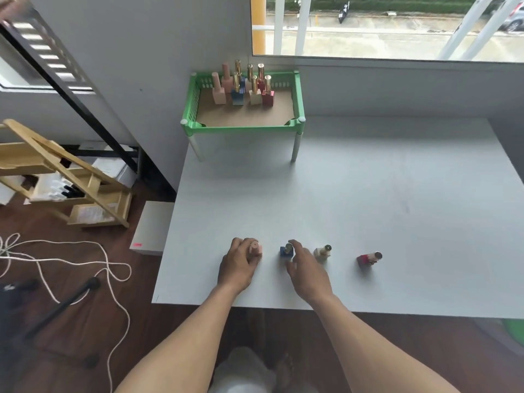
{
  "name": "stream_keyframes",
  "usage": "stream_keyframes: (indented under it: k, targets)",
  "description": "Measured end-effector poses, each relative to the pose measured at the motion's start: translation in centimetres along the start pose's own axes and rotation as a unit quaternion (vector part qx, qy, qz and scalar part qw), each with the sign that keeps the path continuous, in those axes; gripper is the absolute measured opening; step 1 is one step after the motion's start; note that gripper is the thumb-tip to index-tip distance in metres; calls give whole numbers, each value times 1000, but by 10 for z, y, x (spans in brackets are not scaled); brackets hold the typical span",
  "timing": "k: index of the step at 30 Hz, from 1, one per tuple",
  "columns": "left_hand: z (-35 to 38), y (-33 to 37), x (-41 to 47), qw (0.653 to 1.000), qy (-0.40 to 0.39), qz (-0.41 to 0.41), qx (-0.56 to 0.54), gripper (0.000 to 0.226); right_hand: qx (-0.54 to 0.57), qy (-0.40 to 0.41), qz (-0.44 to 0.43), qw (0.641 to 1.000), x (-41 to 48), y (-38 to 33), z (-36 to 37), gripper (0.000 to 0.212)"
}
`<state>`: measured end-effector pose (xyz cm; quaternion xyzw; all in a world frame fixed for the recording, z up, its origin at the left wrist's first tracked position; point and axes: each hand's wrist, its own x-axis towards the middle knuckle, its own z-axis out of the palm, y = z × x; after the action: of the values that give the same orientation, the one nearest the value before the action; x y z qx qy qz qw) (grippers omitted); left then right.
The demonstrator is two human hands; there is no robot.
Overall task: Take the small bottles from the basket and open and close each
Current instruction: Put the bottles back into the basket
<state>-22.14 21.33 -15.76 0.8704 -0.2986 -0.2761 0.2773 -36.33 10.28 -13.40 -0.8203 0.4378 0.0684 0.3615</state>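
Four small bottles stand in a row along the near edge of the bench [368,194]: a pink bottle [255,249], a blue bottle [286,251], a cream bottle [322,252] and a red bottle [368,258]. I read those as the ones taken out so far. From my seat I cannot tell which of them have been opened and closed; all four show a cap on top, so none stands open.

My left hand [239,265] is wrapped around the pink bottle, fingers closed on its body, with the bottle resting on the bench. My right hand [307,269] is loosely spread, fingertips at the gold cap of the blue bottle, touching or just shy of it; I cannot say it has a grip. The cream and red bottles stand free to the right, well apart from both hands.

Back in the green basket [243,127], raised on legs at the far left corner, roughly eight more bottles [243,89] stand upright in a cluster, capped. So I judge about a third is out and the larger share remains.
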Motion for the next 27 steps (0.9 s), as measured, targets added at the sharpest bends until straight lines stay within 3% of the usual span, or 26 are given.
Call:
stream_keyframes:
  k: [5, 17, 27]
  targets:
    - [-2, -1, 7, 1000, 14, 8, 12, 12, -27, 12, -3, 1000, 8, -1, -2, 13]
    - [-42, 32, 49, 999, 48, 17, -5, 3, -8, 50, -75, 996, 45, -50, -42, 17]
    - [-124, 77, 104, 988, 133, 74, -13, 19, -20, 110, -167, 980, 100, -114, -119, 17]
